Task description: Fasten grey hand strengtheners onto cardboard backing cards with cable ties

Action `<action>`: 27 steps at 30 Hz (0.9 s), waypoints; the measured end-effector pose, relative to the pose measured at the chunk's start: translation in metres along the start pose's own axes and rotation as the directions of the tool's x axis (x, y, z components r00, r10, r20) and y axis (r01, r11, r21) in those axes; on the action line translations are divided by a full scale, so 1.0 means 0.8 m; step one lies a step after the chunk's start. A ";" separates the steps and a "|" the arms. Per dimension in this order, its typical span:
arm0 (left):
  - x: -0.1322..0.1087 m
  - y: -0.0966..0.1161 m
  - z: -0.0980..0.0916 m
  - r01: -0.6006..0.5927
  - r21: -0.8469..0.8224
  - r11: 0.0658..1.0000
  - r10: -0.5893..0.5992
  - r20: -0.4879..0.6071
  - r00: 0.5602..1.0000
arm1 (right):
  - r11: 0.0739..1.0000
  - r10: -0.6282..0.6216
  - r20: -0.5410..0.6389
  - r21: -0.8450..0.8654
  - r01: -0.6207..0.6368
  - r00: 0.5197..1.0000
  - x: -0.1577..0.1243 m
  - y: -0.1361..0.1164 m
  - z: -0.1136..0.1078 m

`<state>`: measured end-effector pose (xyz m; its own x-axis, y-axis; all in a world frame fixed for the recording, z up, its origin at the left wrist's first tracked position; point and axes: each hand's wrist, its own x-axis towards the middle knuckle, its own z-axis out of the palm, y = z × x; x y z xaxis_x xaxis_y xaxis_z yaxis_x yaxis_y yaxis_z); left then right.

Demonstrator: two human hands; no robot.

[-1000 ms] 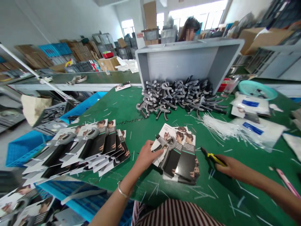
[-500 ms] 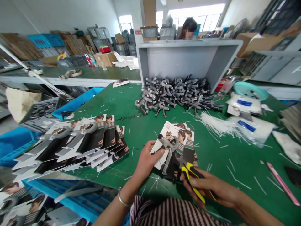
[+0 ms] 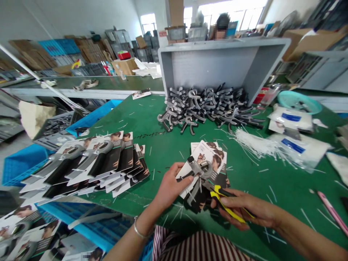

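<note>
My left hand (image 3: 172, 185) is closed on the left edge of a printed card (image 3: 204, 149), thumb on top. On the card lies a grey and black hand grip exerciser (image 3: 208, 170) with a coil spring. My right hand (image 3: 244, 207) is wrapped round yellow and black cutting pliers (image 3: 216, 192). Their jaws are at the exerciser, close to a thin white cable tie (image 3: 200, 182); whether they touch it I cannot tell. More printed cards (image 3: 223, 146) lie beneath the held one.
Carded exercisers (image 3: 102, 152) are stacked at left. A tipped grey crate (image 3: 209, 67) spills loose exercisers (image 3: 190, 105) at the back. White ties (image 3: 250, 143), plastic bags (image 3: 296, 148), a turquoise dish (image 3: 299, 101) and a pink tool (image 3: 333, 214) lie right. A person (image 3: 221, 27) is behind the crate.
The plier jaws have moved up and left, from the lower part of the card to beside the spring end of the exerciser. The view has shifted slightly.
</note>
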<state>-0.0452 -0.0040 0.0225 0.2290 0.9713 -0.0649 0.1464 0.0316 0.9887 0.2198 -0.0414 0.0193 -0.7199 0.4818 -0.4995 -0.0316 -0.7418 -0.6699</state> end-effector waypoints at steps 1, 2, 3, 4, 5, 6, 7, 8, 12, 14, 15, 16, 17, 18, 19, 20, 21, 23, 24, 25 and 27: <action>0.003 0.000 0.000 0.014 0.010 1.000 -0.014 0.004 1.000 | 1.000 -0.004 -0.020 -0.011 0.004 1.000 0.003 0.002 -0.003; 0.005 -0.001 -0.001 0.026 0.016 1.000 -0.026 0.007 1.000 | 0.999 -0.010 -0.042 -0.037 0.008 0.999 0.006 0.004 -0.006; 0.008 -0.001 -0.001 0.034 0.016 0.999 -0.034 0.008 0.999 | 0.997 -0.016 -0.068 -0.080 0.011 0.998 0.009 0.006 -0.007; 0.011 -0.001 -0.002 0.038 0.008 0.999 -0.038 0.007 0.999 | 0.989 -0.035 -0.105 -0.147 0.020 0.994 0.011 0.008 -0.006; 0.014 -0.001 -0.002 0.043 -0.008 0.999 -0.043 0.005 0.999 | 0.970 -0.073 -0.143 -0.242 0.036 0.987 0.014 0.009 -0.005; 0.016 -0.001 -0.002 0.057 -0.030 0.998 -0.057 0.001 0.998 | 0.930 -0.138 -0.182 -0.362 0.064 0.974 0.016 0.009 -0.002; 0.019 -0.002 -0.002 0.086 -0.063 0.994 -0.087 -0.004 0.996 | 0.863 -0.229 -0.212 -0.496 0.097 0.950 0.018 0.009 0.001; 0.021 -0.003 -0.001 0.128 -0.107 0.986 -0.130 -0.009 0.991 | 0.774 -0.332 -0.223 -0.620 0.130 0.917 0.019 0.008 0.005; 0.025 -0.011 0.011 0.194 -0.368 0.909 -0.243 -0.092 0.966 | 0.755 -0.398 -0.204 -0.626 0.194 0.894 0.021 0.009 0.024; 0.025 -0.015 0.021 0.095 -0.446 0.890 -0.204 -0.203 0.958 | 0.944 -0.226 -0.121 -0.271 0.187 0.966 0.026 0.017 0.033; 0.024 -0.016 0.028 0.050 -0.455 0.889 -0.185 -0.258 0.948 | 0.982 -0.175 -0.042 -0.079 0.172 0.984 0.029 0.022 0.038; 0.024 -0.015 0.034 0.019 -0.450 0.893 -0.172 -0.301 0.938 | 0.984 -0.165 0.041 0.080 0.161 0.986 0.034 0.027 0.043; 0.024 -0.014 0.041 0.002 -0.440 0.898 -0.165 -0.331 0.929 | 0.968 -0.181 0.112 0.196 0.156 0.977 0.039 0.033 0.048; 0.024 -0.013 0.046 -0.007 -0.431 0.902 -0.160 -0.349 0.923 | 0.948 -0.210 0.164 0.277 0.160 0.964 0.044 0.038 0.053; 0.024 -0.011 0.052 -0.014 -0.428 0.903 -0.154 -0.357 0.921 | 0.928 -0.240 0.199 0.335 0.164 0.950 0.050 0.042 0.057; 0.024 -0.009 0.056 -0.028 -0.436 0.899 -0.147 -0.362 0.921 | 0.910 -0.266 0.222 0.378 0.169 0.938 0.055 0.045 0.060; 0.024 -0.007 0.060 -0.046 -0.456 0.889 -0.140 -0.367 0.920 | 0.895 -0.287 0.235 0.412 0.173 0.929 0.060 0.047 0.063; 0.023 -0.006 0.065 -0.081 -0.519 0.851 -0.140 -0.373 0.917 | 0.872 -0.320 0.241 0.453 0.185 0.916 0.066 0.048 0.066; 0.022 -0.007 0.067 -0.095 -0.554 0.827 -0.145 -0.374 0.916 | 0.865 -0.332 0.242 0.464 0.192 0.912 0.068 0.047 0.067; 0.022 -0.007 0.068 -0.105 -0.584 0.805 -0.151 -0.374 0.915 | 0.860 -0.340 0.241 0.472 0.197 0.909 0.069 0.046 0.067; 0.020 -0.008 0.070 -0.115 -0.625 0.772 -0.158 -0.365 0.917 | 0.854 -0.347 0.234 0.480 0.203 0.908 0.069 0.043 0.066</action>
<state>0.0116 -0.0021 0.0077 -0.1643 0.9722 -0.1666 -0.5144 0.0597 0.8555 0.1425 -0.0650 -0.0021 -0.8049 0.5861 -0.0930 -0.5057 -0.7594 -0.4095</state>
